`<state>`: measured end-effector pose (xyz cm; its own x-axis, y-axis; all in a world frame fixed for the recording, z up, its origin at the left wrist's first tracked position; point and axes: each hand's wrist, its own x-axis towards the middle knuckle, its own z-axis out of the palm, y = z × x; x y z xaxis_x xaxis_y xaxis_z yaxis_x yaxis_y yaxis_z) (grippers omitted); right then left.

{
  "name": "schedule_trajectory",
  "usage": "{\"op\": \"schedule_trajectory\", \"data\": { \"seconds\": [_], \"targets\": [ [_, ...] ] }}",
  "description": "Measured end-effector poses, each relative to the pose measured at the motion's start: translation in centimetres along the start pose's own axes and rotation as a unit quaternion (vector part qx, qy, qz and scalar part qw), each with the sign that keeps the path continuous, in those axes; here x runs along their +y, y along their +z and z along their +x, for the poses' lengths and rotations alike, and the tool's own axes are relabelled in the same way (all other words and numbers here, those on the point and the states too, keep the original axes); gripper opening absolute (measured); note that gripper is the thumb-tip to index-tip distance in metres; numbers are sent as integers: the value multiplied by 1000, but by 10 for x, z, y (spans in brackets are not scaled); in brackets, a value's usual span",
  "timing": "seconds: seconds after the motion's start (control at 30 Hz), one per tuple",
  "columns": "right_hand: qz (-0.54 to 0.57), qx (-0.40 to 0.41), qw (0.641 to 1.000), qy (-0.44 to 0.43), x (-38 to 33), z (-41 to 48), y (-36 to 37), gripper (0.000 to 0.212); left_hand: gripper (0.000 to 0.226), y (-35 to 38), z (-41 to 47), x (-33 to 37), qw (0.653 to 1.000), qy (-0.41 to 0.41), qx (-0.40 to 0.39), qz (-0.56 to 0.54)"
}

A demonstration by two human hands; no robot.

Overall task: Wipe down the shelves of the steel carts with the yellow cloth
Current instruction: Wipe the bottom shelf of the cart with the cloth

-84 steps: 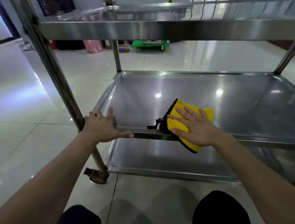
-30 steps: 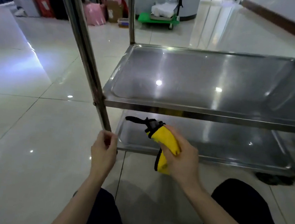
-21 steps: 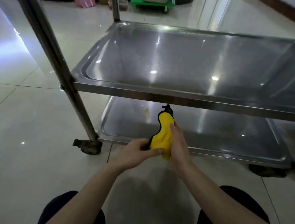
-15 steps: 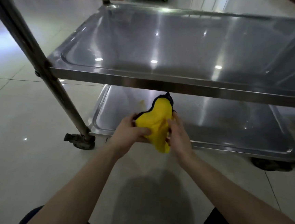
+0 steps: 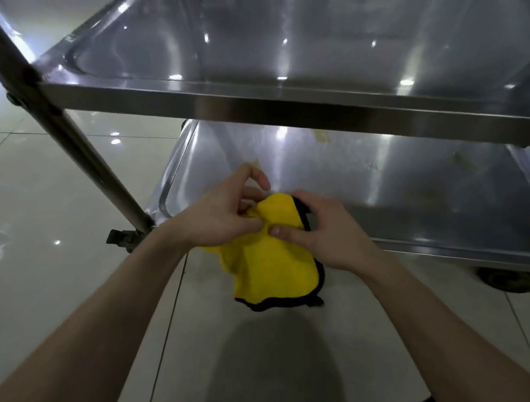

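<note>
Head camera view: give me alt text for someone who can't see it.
Left hand and right hand pinch a yellow cloth, black-edged, before a steel cart's bottom shelf, which carries yellowish smudges. A second shelf spans above; glossy tiled floor below.

Cart runs out of frame; cloth partly covered

The top of the cloth (image 5: 271, 259) is tucked under the fingers of the left hand (image 5: 220, 216) and right hand (image 5: 324, 235). Above the hands, the middle shelf (image 5: 297, 114) is cut by the top and right edges, and its rim hides the far part of the bottom shelf (image 5: 416, 214). Smears (image 5: 322, 136) beyond the right hand are too blurred to identify. The left wheel (image 5: 122, 240), left of the hands, sits partly behind the post (image 5: 79, 152). The right wheel (image 5: 513, 280) is mostly under the bottom shelf.
</note>
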<state>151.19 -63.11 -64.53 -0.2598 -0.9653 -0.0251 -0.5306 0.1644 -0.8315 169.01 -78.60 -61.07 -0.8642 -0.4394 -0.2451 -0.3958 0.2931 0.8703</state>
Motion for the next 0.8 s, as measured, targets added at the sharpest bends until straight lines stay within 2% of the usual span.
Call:
{"op": "schedule_trajectory", "data": {
  "seconds": [0.03, 0.07, 0.13, 0.17, 0.23, 0.3, 0.37, 0.43, 0.53, 0.63, 0.7, 0.8],
  "targets": [
    [-2, 16, 1000, -3, 0, 3, 6, 36, 63, -3, -1, -7, 1000, -20, -14, 12],
    [-7, 27, 1000, -7, 2, 6, 12, 25, 67, -4, -2, -17, 998, -43, -35, 42],
    [-26, 28, 999, -8, 7, 11, 26, 27, 61, -5, 1, -39, 982, -76, -83, 150],
    [-30, 29, 999, -4, 9, 14, 32, 28, 48, -7, 3, -49, 976, -82, -84, 186],
    [-13, 51, 998, 19, 14, 24, 35, 28, 21, -17, 7, -65, 984, -75, -22, 158],
    [34, 101, 993, 58, 20, 39, 30, 29, 16, -28, 11, -70, 992, -57, 91, 67],
    [70, 169, 978, 97, 30, 54, 28, 40, 33, -32, 20, -75, 970, -37, 234, 56],
    [30, 200, 969, 143, 42, 63, 33, 62, 52, -27, 29, -88, 953, -55, 282, 91],
    [-169, 157, 953, 199, 62, 63, 53, 87, 64, -17, 33, -115, 952, -122, 210, 188],
    [-336, 135, 927, 96, 58, 64, 84, 77, 85, -23, 23, -132, 933, -122, 196, 276],
    [-362, 89, 927, 50, 50, 71, 109, 75, 107, -30, 17, -139, 922, -128, 207, 300],
    [-372, 14, 922, 101, 54, 80, 140, 82, 147, -39, 23, -141, 914, -189, 148, 327]
  ]
}}
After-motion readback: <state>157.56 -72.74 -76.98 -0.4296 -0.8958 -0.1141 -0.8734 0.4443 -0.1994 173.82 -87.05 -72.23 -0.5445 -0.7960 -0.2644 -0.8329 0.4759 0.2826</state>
